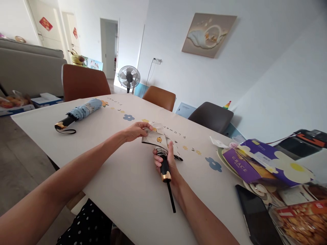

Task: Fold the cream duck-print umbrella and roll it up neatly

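Fingers of the left hand point(136, 131) pinch the edge of a loose fabric panel between thumb and forefinger, seen in the head view, while those of the right hand point(170, 162) curl round the pale umbrella point(156, 139) where its gathered cloth meets the black handle point(165, 166), with the thumb up against the folds. The umbrella is held over the near-middle of the tablecloth point(122, 190), handle towards the person, its wrist strap point(171, 197) hanging free from the gold-coloured end. If the left pinch slackened, the panel could slip away and crease; it is gripped only by its edge. A looser right grip could let the gathered folds spread, since no fastening band can be made out around them. Should the handle swing, the strap might snag on the right forearm. A folded blue umbrella point(84, 110) lies well apart on the left, and a phone point(257, 214) rests to the right, so neither seems likely to interfere
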The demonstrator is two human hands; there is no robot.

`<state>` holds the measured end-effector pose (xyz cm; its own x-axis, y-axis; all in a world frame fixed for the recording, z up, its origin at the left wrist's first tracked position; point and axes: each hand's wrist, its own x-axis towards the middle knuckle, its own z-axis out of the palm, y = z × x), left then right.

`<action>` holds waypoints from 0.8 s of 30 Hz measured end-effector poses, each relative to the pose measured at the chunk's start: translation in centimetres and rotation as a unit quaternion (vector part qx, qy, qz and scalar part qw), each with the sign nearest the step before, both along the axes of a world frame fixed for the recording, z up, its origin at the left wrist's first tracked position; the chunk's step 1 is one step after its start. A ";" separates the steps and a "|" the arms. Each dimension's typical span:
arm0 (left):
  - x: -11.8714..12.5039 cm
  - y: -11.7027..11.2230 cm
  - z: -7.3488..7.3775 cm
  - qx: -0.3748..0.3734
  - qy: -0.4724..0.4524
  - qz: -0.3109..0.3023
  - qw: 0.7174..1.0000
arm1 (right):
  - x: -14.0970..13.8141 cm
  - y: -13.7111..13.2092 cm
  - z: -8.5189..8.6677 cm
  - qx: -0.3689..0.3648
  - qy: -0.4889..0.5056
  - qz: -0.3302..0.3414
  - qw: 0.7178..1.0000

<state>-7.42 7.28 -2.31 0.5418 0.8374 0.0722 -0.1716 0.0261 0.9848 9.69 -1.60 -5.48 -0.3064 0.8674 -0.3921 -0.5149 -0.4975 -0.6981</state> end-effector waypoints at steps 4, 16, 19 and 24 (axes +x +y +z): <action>-1.0 0.7 -0.2 -0.009 0.025 -0.032 0.999 | -0.3 0.0 0.2 0.002 -0.018 -0.014 1.000; -0.8 2.0 -1.6 -0.084 0.020 0.314 0.945 | -1.3 -1.4 0.1 0.104 -0.062 -0.077 0.990; -2.5 3.2 -1.7 -0.088 0.045 0.429 0.898 | -1.4 -1.5 0.1 0.109 -0.067 -0.074 0.989; -2.4 2.6 -0.9 0.086 0.098 0.562 0.817 | -1.7 -1.6 0.5 0.094 -0.071 -0.099 0.988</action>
<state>-9.80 9.91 -3.22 -0.5465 0.8006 0.2455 0.1689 -0.1818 0.9687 7.98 -3.22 -4.98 -0.0773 0.9664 -0.2452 -0.4793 -0.2517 -0.8408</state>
